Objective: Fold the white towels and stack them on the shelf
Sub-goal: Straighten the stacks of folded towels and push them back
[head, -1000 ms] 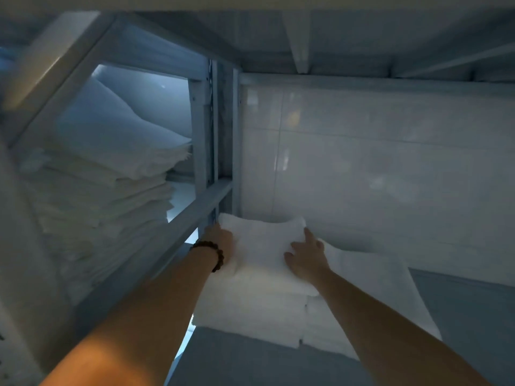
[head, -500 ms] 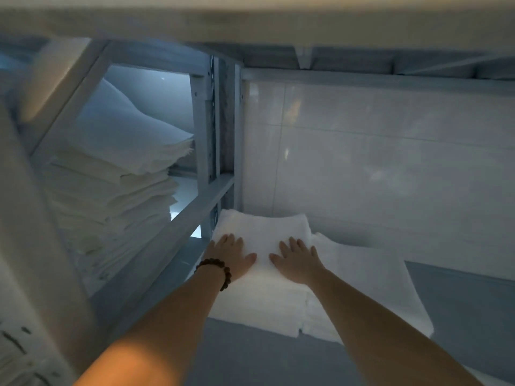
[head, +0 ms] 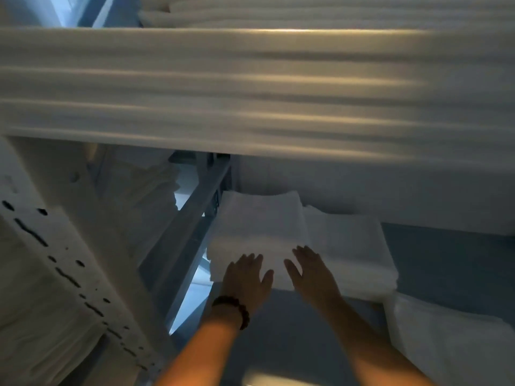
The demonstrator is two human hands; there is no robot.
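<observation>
A stack of folded white towels (head: 256, 227) lies at the back left of the grey shelf (head: 434, 263). A second, lower stack of white towels (head: 354, 246) sits beside it on the right. My left hand (head: 246, 280), with a dark bead bracelet on the wrist, is at the near edge of the left stack, fingers straight. My right hand (head: 312, 274) is next to it with fingers straight, at the same near edge. Neither hand holds anything.
The blurred front beam of the upper shelf (head: 250, 93) fills the top half of the view, with white linen (head: 306, 12) above it. A perforated metal upright (head: 69, 268) stands at the left. More folded white cloth (head: 446, 346) lies at the near right.
Both hands have slid back from the top of the left stack to its near edge. The camera has pulled back and up, so the upper shelf beam now covers the top.
</observation>
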